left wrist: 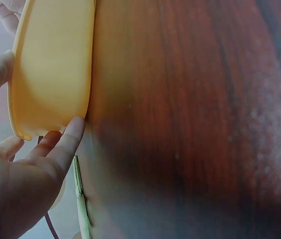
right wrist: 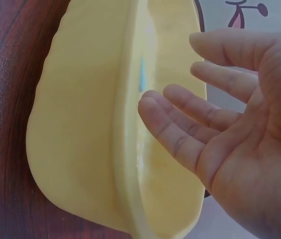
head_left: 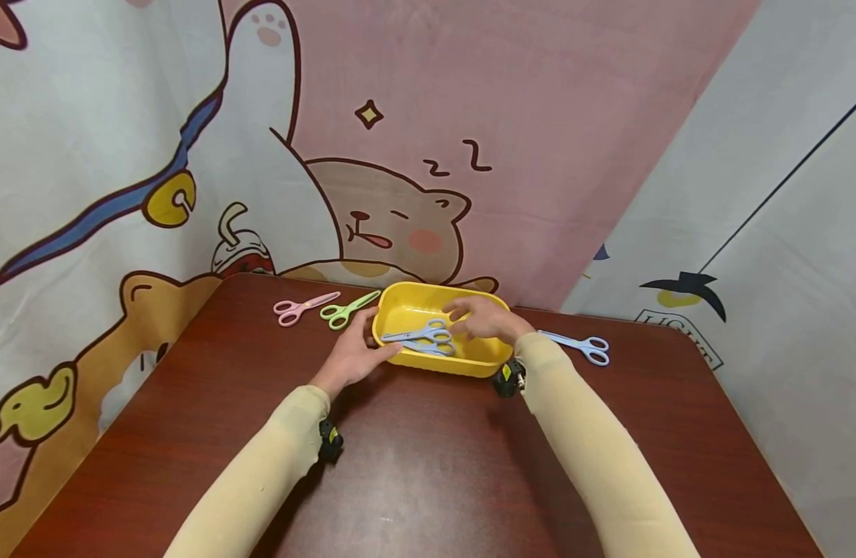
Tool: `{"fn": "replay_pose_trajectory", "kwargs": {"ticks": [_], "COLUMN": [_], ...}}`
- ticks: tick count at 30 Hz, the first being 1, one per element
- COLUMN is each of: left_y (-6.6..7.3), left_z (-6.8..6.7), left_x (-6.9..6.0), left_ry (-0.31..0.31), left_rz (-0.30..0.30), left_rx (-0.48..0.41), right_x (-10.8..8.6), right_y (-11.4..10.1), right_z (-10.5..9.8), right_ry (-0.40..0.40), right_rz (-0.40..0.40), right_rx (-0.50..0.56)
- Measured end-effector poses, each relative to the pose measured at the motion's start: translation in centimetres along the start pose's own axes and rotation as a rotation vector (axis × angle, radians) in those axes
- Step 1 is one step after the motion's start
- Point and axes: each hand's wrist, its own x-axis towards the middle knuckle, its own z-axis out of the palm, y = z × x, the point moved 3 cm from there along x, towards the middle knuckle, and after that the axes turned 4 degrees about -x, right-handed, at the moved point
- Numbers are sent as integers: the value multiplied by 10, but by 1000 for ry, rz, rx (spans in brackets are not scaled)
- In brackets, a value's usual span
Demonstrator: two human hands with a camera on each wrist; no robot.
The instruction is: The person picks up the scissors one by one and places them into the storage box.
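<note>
A yellow basket (head_left: 462, 367) stands near the table's back edge, with two blue scissors (head_left: 438, 335) lying inside toward its left. My left hand (head_left: 352, 353) is at the basket's left end, thumb on the front rim and fingers round the corner; the left wrist view shows the hand (left wrist: 26, 184) against the yellow wall (left wrist: 55, 64). Over the basket's right half hovers my right hand (head_left: 485, 319), fingers spread and holding nothing. In the right wrist view this hand (right wrist: 249, 114) is above the rim (right wrist: 125, 114), and a sliver of blue (right wrist: 142, 74) shows inside.
Pink scissors (head_left: 302, 308) and green scissors (head_left: 347, 311) lie left of the basket on the brown table (head_left: 400, 465). Another pair of blue scissors (head_left: 584, 347) lies to its right, partly hidden by my right arm. A printed curtain (head_left: 539, 116) hangs behind the table.
</note>
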Motion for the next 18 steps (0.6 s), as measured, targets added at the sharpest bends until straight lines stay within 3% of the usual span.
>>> {"fn": "replay_pose_trajectory", "kwargs": {"ticks": [18], "left_y": [2], "left_z": [-1], "left_x": [-1], "left_ry": [-6], "left_rz": [-2], "left_rx": [14], "right_x": [-12], "right_y": [0], "right_z": [-1], "right_ry": [28], "right_rz": [-65], "right_rx": [75]}}
